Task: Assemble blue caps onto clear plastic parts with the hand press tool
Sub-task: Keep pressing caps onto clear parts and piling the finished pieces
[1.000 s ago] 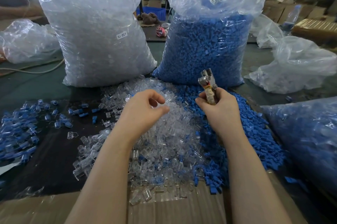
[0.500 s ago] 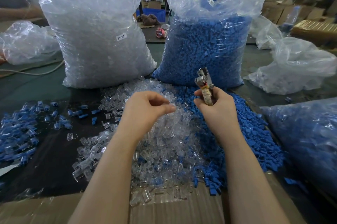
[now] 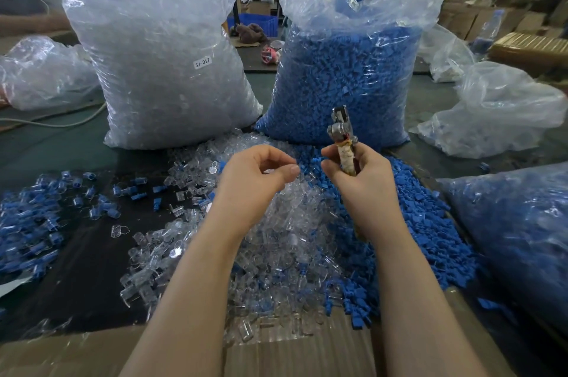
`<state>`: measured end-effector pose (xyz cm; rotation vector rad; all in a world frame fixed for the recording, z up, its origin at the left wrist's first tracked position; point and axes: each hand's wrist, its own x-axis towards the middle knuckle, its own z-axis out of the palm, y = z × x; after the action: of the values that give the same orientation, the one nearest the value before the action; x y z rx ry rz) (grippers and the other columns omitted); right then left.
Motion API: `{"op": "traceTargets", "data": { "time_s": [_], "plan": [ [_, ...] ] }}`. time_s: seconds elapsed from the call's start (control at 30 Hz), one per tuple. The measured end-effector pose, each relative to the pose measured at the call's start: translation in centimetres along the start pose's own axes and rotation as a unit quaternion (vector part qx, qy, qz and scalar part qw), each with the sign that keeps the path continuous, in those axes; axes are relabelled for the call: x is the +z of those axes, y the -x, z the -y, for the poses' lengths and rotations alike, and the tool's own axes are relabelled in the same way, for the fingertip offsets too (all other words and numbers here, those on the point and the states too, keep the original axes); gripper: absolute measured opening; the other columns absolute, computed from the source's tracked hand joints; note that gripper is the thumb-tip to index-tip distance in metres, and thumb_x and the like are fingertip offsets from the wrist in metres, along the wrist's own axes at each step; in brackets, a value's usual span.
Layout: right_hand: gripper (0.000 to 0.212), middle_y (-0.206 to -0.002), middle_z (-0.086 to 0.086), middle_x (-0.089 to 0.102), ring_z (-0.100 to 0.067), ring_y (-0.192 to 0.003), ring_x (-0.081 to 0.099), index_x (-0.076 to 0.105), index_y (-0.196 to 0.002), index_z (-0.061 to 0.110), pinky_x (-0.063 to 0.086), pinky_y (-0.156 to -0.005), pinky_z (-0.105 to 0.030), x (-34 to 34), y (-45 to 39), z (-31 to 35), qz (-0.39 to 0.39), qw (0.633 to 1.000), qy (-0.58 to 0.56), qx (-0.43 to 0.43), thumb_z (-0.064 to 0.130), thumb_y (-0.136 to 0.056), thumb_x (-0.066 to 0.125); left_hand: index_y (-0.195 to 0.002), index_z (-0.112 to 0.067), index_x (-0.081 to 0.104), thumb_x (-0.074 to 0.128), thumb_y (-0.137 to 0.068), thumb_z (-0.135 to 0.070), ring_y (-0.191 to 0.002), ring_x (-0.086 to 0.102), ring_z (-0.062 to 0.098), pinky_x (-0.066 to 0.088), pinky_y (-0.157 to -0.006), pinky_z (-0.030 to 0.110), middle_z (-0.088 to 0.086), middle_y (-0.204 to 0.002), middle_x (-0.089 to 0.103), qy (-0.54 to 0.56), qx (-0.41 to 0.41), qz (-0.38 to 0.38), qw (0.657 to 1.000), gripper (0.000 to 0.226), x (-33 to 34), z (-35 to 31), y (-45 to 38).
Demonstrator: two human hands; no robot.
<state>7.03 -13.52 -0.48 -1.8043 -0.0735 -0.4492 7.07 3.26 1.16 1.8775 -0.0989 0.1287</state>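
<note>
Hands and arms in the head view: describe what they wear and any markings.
Both are bare. The left hand and right hand wear no gloves, rings or watch that show. Both forearms are uncovered down to the bottom edge of the frame, with no sleeve in view. No markings or bands show.

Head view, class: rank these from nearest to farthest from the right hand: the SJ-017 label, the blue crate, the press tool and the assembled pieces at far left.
1. Press tool: gripped in the right hand itself.
2. SJ-017 label: up and left, on the clear-parts bag.
3. Blue crate: behind, between the two bags.
4. Assembled pieces: far left on the table.
</note>
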Motion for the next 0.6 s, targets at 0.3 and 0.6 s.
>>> {"op": "traceTargets", "data": {
  "time_s": [0.3,0.6],
  "plan": [
    [0.022,-0.070,0.016,0.066,0.005,-0.065,0.059,0.064,-0.083,0.030,0.045,-0.062,-0.009,0.13,0.10,0.27,0.009,1.000,-0.003,-0.016,0.010,-0.089,0.070,-0.070,-0.033,0.071,0.083,-0.075,-0.034,-0.061,0.057,0.003,0.048,-0.061,0.022,-0.008,-0.069,0.067,-0.048,0.048,-0.069,0.995,0.013,0.60,-0.20,0.27],
    [0.019,-0.072,0.015,0.067,0.003,-0.065,0.058,0.065,-0.086,0.030,0.047,-0.061,-0.012,0.45,0.11,0.17,0.012,1.000,0.007,-0.020,0.012,-0.088,0.070,-0.084,-0.031,0.071,0.074,-0.085,-0.024,-0.074,0.069,0.004,0.057,-0.076,0.026,-0.011,-0.075,0.073,-0.015,0.020,-0.063,0.998,0.007,0.80,-0.30,0.37]
  ]
}}
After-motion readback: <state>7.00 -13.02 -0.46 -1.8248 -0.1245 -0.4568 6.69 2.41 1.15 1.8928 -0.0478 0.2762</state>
